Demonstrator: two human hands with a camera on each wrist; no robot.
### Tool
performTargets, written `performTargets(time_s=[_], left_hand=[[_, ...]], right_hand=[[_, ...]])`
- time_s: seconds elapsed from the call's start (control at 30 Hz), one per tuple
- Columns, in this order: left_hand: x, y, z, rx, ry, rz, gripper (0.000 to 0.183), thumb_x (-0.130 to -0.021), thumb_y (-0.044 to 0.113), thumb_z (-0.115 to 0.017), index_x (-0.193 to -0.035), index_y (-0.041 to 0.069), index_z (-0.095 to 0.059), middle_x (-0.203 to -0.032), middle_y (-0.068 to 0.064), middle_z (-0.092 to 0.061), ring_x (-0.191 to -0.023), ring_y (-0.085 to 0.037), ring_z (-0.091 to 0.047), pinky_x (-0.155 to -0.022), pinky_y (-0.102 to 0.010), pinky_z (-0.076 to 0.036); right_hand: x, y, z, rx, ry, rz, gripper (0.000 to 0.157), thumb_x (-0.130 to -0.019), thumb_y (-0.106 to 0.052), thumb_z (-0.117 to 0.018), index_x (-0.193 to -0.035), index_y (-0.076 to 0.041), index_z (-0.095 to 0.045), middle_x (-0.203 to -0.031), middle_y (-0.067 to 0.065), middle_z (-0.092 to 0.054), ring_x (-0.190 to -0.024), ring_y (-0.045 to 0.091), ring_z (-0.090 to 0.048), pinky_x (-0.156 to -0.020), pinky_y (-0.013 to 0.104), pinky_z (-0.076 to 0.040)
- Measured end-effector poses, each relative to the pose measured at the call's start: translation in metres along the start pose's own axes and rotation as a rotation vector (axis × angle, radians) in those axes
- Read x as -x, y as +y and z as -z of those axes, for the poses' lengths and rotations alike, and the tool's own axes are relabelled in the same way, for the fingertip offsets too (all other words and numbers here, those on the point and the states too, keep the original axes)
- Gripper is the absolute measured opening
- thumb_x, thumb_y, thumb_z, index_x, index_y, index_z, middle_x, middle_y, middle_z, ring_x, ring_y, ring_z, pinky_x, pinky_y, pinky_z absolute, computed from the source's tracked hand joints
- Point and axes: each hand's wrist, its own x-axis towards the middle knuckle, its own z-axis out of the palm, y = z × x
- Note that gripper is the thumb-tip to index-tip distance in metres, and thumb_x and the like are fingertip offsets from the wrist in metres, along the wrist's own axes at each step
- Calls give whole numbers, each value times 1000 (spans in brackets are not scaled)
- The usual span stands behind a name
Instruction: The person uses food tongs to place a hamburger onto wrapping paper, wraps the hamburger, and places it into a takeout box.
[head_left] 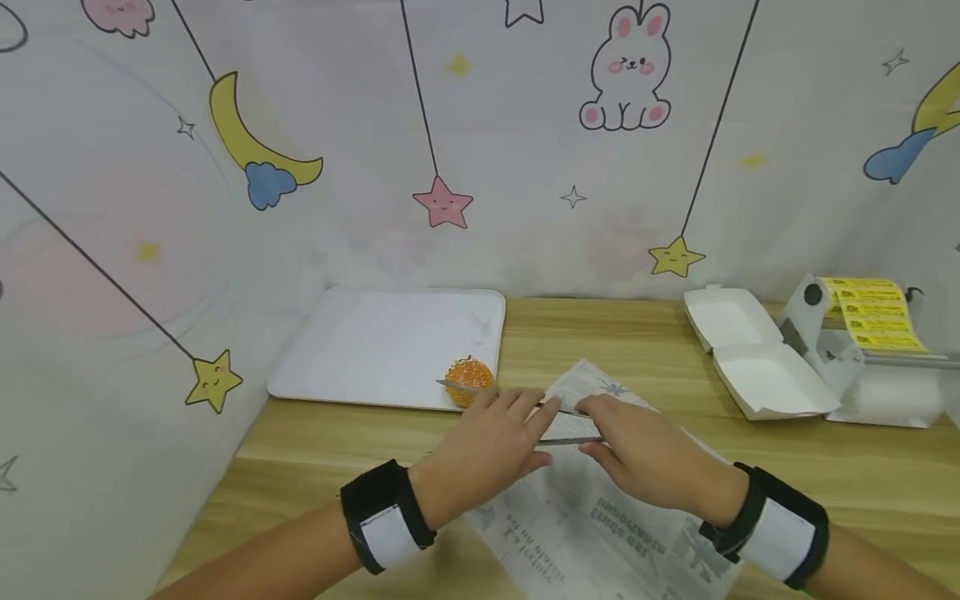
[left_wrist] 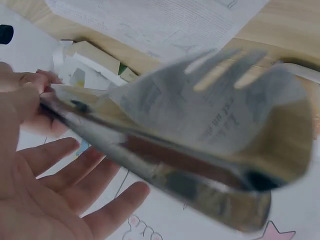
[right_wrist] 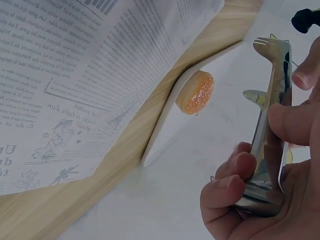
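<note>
My right hand (head_left: 648,454) grips the handle end of a pair of shiny metal tongs (right_wrist: 272,125), thumb on one arm and fingers curled round the other. The arms of the tongs stand apart; one head is slotted like a fork. My left hand (head_left: 487,450) is beside the tongs, fingers extended and spread in the left wrist view, where the tongs (left_wrist: 190,145) pass in front of the fingers. A sesame bun (right_wrist: 197,92) sits at the near right corner of a white tray (head_left: 390,342); a tong tip overlaps it in the head view.
Newspaper-print paper (head_left: 592,533) lies on the wooden table (head_left: 330,467) under my hands. An open white clamshell box (head_left: 772,379) stands at the back right, beside a dispenser with a roll of yellow labels (head_left: 873,312). A cartoon-print backdrop (head_left: 525,150) borders the table.
</note>
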Motion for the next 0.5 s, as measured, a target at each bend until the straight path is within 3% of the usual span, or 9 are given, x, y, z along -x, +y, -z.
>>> performTargets(time_s=[0.1,0.23,0.37,0.5], left_hand=[[15,-3,5,75,19,38,64,-92,55,-50,-141,14,-49,-135,-6,-52,-121,-23,-50,-102,-44,-40],[46,-6,8,177,33,121,60,-91,53,-52,-137,14,-52,-135,-7,-54,-121,-23,-51,-101,-43,-40],[83,-7,2,243,23,251,58,-89,51,-57,-133,14,-55,-133,-7,-56,-119,-21,-53,-99,-42,-41],[115,-8,-9,287,7,387,58,-86,48,-62,-131,12,-57,-130,-7,-58,-118,-21,-53,-96,-44,-44]], right_hand=[[-4,1,-6,-31,32,-88,42,-92,-39,-58,-117,-6,-54,-98,0,-63,-79,9,-59,-64,29,-51],[-13,5,-14,-82,51,-206,41,-92,-48,-54,-102,-9,-55,-73,-4,-55,-57,7,-47,-48,25,-40],[-21,11,-23,-84,33,-244,37,-95,-44,-50,-93,-7,-52,-59,-4,-44,-46,8,-38,-40,25,-31],[-28,16,-34,-57,3,-249,38,-96,-44,-50,-92,-6,-52,-56,-3,-43,-44,9,-38,-39,25,-29]])
